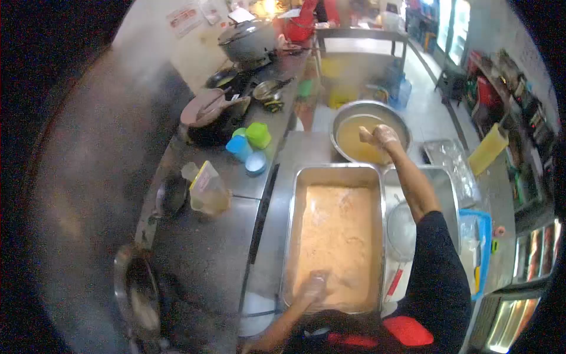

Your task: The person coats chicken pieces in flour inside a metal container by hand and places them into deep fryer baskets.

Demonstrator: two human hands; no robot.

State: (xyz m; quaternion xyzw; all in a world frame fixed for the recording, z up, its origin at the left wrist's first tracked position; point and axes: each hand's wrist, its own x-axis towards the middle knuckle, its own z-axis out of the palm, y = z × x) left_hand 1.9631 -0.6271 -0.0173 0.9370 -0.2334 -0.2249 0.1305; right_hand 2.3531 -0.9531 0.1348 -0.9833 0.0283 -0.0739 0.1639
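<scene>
My right hand [380, 137], coated with something pale, is over the round metal bowl [340, 143] of yellowish liquid. Its fingers look curled together, and what they hold, if anything, is too small to make out. My left hand [312, 288] is low in the deep rectangular metal tray [293, 236], at its near end, touching the orange-tinted powder [336, 230]. Motion blur smears its fingers. A second metal tray [439, 177] stands right of the first, with a round sieve [402, 227] that has a red handle [395, 282].
Left on the steel counter [218, 259] are a plastic jug [209, 192], blue cups [239, 147], a green cup [258, 135] and pans [137, 289]. A large pot [247, 41] stands farther back. On the right are a blue tray [484, 248] and a plastic-wrapped package [453, 165].
</scene>
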